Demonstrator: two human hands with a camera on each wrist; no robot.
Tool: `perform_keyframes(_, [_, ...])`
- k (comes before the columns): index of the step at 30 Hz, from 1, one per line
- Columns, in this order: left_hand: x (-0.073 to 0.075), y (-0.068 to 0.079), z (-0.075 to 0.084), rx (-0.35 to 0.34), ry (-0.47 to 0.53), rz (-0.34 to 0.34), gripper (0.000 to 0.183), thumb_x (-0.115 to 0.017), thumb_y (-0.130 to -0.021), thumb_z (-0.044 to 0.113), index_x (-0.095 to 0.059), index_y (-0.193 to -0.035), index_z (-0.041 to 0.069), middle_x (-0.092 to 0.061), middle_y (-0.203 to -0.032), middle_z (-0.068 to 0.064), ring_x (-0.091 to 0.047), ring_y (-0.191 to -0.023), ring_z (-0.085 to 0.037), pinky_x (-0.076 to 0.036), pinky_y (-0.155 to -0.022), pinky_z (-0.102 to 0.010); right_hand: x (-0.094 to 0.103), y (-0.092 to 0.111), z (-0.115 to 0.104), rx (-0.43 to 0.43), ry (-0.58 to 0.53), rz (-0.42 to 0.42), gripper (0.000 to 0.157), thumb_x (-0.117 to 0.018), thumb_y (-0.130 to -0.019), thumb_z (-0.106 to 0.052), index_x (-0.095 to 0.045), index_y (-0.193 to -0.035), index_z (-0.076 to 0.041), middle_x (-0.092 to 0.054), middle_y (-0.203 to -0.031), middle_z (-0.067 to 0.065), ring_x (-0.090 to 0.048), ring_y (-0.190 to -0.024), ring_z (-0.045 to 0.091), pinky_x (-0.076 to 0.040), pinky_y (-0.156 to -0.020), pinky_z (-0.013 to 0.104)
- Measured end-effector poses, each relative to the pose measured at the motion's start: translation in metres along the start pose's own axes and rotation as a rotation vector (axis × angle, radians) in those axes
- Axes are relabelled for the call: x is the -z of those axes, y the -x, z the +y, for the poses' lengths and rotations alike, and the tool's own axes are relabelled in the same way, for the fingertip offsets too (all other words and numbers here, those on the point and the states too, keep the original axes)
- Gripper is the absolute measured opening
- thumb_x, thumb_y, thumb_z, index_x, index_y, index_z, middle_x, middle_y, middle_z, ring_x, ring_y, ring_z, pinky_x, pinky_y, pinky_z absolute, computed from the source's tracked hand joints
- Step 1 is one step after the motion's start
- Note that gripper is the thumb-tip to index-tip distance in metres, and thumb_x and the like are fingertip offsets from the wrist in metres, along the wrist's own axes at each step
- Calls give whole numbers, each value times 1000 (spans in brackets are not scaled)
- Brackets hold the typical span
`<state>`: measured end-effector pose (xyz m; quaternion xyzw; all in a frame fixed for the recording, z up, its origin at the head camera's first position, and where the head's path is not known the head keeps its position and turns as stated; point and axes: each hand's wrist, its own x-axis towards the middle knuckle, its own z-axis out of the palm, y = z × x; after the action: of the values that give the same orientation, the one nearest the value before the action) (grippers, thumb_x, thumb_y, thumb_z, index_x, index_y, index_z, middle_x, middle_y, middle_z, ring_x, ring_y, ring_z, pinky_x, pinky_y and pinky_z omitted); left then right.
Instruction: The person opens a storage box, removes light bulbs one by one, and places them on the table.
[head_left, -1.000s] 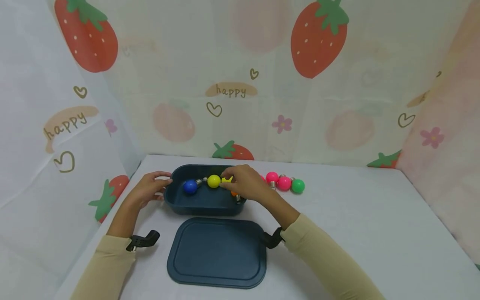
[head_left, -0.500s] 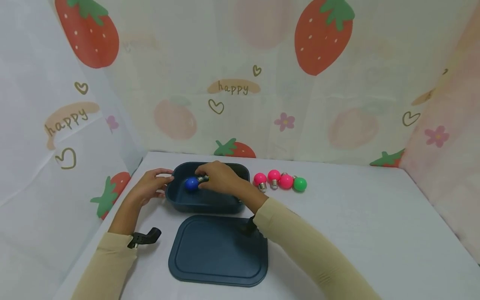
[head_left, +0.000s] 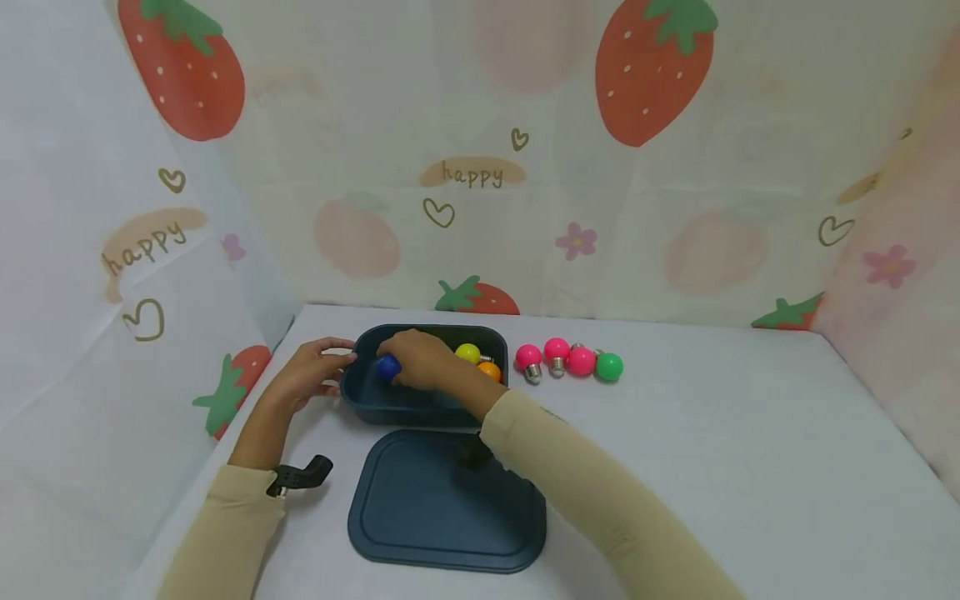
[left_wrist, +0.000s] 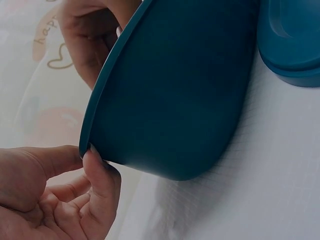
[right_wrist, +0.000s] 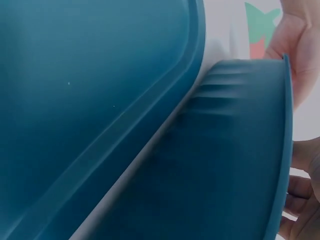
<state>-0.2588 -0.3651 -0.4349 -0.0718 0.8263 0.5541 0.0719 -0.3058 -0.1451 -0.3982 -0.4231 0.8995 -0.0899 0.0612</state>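
The dark blue box [head_left: 420, 412] has rounded corners and stands upright at the table's back left. My left hand [head_left: 309, 373] holds its left end; in the left wrist view, thumb and finger pinch the rim. Inside the box, my right hand [head_left: 422, 358] has its fingers round a blue light bulb [head_left: 387, 367], whose screw base is hidden by the hand. A yellow bulb [head_left: 468, 353] and an orange bulb [head_left: 490, 371] lie at the box's right end, partly behind the right hand and wrist. The right wrist view shows the right hand's fingers [right_wrist: 305, 200] beyond the rim.
In front of the box lies its dark blue lid [head_left: 442, 508], flat on the white table [head_left: 712, 450]. Right of the box are pink bulbs [head_left: 528, 357] and a green bulb [head_left: 610, 367] in a row. Strawberry-patterned cloth [head_left: 480, 242] walls enclose the table.
My right hand has moved left within the box, from the yellow bulb to the blue one. A yellow bulb now lies farther right. My left hand has kept to the rim.
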Motion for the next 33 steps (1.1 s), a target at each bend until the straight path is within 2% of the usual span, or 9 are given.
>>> perform_keyframes(7, [-3, -2, -2, 2, -6, 2, 55, -59, -104, 30, -45, -148, 1, -65, -120, -21, -65, -85, -19, -58, -67, -29, -4, -2, -1, 13, 63, -13, 52, -73, -95, -16, -57, -144, -17, -60, -142, 0, -53, -132, 17, -41, -111, 33])
perform_keyframes(13, [-2, -5, 0, 3, 19, -12, 53, -58, -104, 26, -44, -148, 0, -67, -107, -11, -64, -81, -17, -57, -65, -28, -8, -7, -4, -1, 111, -21, 58, -73, -95, -12, -53, -148, -20, -58, -145, -2, -52, -133, 16, -42, -110, 33])
perform_keyframes(18, [0, -6, -1, 19, 34, -20, 51, -56, -105, 22, -42, -148, -3, -67, -96, -5, -63, -78, -17, -57, -63, -28, -12, -8, -7, 11, 112, -18, 55, -72, -95, -12, -55, -146, -20, -59, -143, -2, -55, -129, 17, -45, -107, 34])
perform_keyframes(26, [-3, -2, -2, -4, 24, -7, 54, -59, -104, 29, -46, -148, 1, -68, -100, -7, -64, -80, -18, -57, -65, -28, -23, -12, 0, 37, 126, 11, 43, -74, -94, -15, -65, -136, -19, -67, -130, -2, -62, -114, 17, -50, -101, 35])
perform_keyframes(29, [-3, 6, 10, -2, 21, -16, 52, -58, -104, 24, -45, -147, -1, -67, -102, -11, -64, -80, -18, -57, -65, -29, -25, -14, 3, 52, 131, 22, 42, -73, -95, -19, -65, -136, -19, -68, -128, -1, -63, -112, 17, -51, -99, 35])
perform_keyframes(33, [-2, 6, 12, 5, 21, -22, 50, -56, -105, 20, -43, -147, -3, -66, -104, -12, -64, -80, -18, -57, -65, -29, -22, -13, 4, 60, 137, 21, 43, -73, -95, -27, -64, -137, -20, -68, -129, -1, -63, -113, 17, -52, -97, 35])
